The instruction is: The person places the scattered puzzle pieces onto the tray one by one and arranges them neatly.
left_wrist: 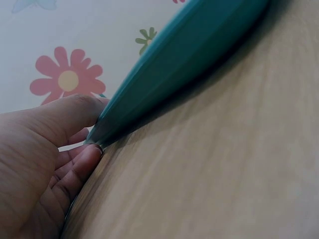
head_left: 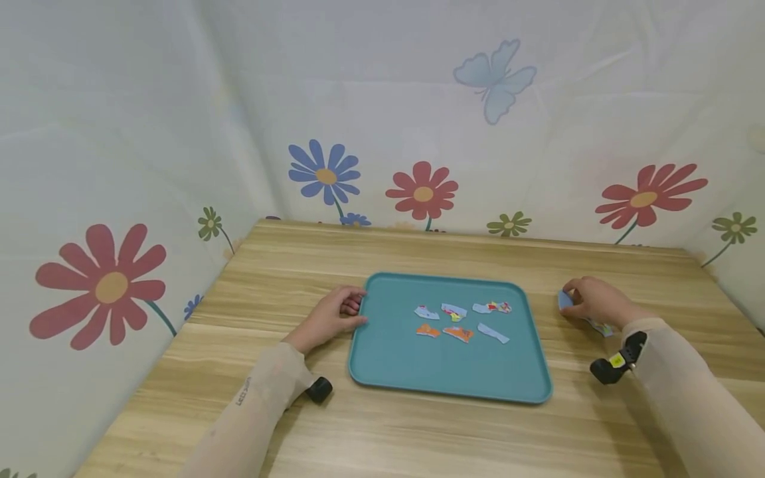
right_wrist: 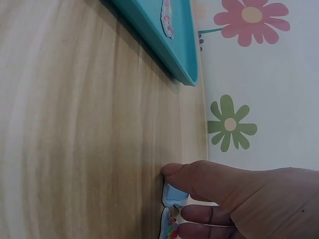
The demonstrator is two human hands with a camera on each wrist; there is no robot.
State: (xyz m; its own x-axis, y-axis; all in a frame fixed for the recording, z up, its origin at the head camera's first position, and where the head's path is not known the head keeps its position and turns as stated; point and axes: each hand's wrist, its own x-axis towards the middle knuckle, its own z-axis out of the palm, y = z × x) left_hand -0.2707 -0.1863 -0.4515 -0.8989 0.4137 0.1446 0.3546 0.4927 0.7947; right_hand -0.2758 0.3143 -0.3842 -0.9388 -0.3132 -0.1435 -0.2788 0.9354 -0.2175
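A teal tray (head_left: 406,368) lies on the wooden table, bearing several torn, printed paper pieces in two rows. Among them are a white-and-red scrap (head_left: 493,307), an orange scrap (head_left: 457,334) and a pale blue strip (head_left: 493,333). My left hand (head_left: 327,318) pinches the tray's left rim, thumb and fingertips at its edge in the left wrist view. Off the tray's right side, my right hand (head_left: 600,302) pinches a light blue paper piece (right_wrist: 174,195) between thumb and fingers. Beneath that hand a colourful paper piece (right_wrist: 168,226) is partly hidden.
Wood-grain table (head_left: 299,425) surrounds the tray. A pale cloth backdrop (head_left: 370,113) printed with flowers and a butterfly hangs behind and to the left. Each wrist wears a black camera, the right one (head_left: 608,370) low over the table.
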